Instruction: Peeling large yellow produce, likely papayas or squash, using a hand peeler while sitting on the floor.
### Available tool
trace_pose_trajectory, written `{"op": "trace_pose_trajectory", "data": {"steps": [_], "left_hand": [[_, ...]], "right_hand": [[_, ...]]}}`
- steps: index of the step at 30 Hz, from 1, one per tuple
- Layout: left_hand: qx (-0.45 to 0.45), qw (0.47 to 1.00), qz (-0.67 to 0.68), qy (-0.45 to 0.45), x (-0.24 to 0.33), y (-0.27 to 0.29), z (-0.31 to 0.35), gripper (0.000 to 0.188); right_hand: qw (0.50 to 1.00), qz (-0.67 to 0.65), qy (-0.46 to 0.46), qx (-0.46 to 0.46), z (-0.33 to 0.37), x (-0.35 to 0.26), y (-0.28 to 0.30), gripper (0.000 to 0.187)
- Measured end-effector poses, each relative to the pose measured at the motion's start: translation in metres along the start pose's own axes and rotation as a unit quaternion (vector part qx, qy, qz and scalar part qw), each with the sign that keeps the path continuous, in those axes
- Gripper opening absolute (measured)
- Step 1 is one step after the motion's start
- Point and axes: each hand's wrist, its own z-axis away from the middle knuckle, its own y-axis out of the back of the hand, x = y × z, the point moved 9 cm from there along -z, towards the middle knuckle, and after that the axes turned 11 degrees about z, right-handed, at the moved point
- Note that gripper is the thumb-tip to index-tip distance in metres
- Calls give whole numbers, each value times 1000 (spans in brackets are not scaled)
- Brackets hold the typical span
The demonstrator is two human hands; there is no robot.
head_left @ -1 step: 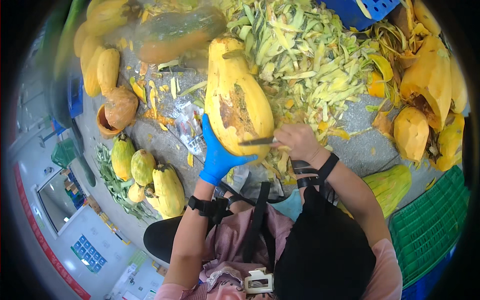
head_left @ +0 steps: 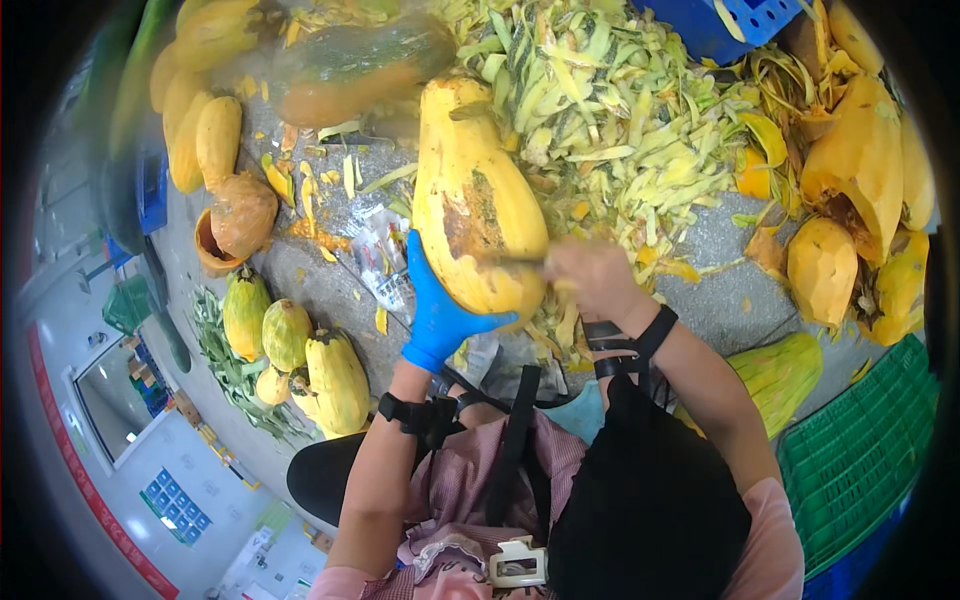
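Observation:
A large, long yellow pumpkin [head_left: 470, 165] stands in front of me with its narrow neck pointing away. Brown rough patches mark its face, and a notch is cut near its top. My left hand [head_left: 440, 315], in a blue glove, grips it from the lower left, thumb and fingers spread around its rounded base. In my bare right hand [head_left: 597, 280] is a knife [head_left: 520, 261], its dark blade lying across the pumpkin's lower right side. Motion blurs this hand and the blade.
Peel strips [head_left: 620, 110] heap behind and right. Cut pumpkins [head_left: 850, 165] lie at far right, above a green crate [head_left: 855, 450]. Small yellow-green squashes [head_left: 335, 380] and a hollow pumpkin piece [head_left: 242, 215] sit left. A blue crate [head_left: 705, 30] stands at the back.
My right hand and the knife have moved slightly away from me, up the pumpkin's side. The pumpkin and my left hand have barely shifted.

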Motion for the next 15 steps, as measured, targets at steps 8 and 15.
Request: {"op": "trace_pose_trajectory", "data": {"steps": [8,15], "left_hand": [[2,1000,-13,-17,-3,3,0,128],[-15,997,79,-3,-2,-3,-4,128]], "right_hand": [[998,-2,64,1,-21,-8,22,21],[990,-42,108,-81,9,-16,-1,24]]}}
